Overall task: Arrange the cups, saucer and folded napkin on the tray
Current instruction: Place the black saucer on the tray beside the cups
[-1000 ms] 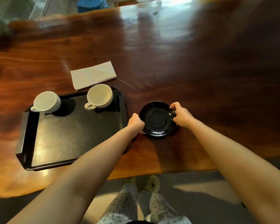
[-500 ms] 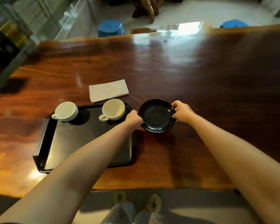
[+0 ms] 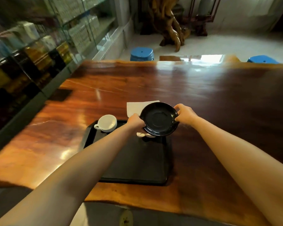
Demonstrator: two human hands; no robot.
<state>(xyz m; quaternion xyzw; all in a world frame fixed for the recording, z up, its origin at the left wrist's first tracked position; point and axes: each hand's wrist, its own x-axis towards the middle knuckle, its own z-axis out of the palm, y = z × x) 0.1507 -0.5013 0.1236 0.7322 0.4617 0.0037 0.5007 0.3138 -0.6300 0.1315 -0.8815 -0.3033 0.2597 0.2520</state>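
Note:
The black saucer [image 3: 158,121] is in the air above the tray's far right corner, tilted toward me. My left hand [image 3: 135,121] grips its left rim and my right hand [image 3: 185,114] grips its right rim. The black tray [image 3: 134,162] lies on the wooden table near its front edge. One white cup [image 3: 106,123] stands at the tray's far left corner. The second white cup [image 3: 145,135] is mostly hidden under the saucer; only a sliver shows. The white folded napkin [image 3: 136,107] lies on the table behind the tray, partly covered by the saucer.
The wooden table [image 3: 219,111] stretches far and right. Glass display cabinets [image 3: 31,51] line the left side. Two blue stools [image 3: 142,54] stand beyond the far edge, with a carved wooden root piece [image 3: 168,25] on the floor behind.
Both hands lifted the saucer off the table and carried it left, over the tray's far right corner and the second cup. The camera view tilted up.

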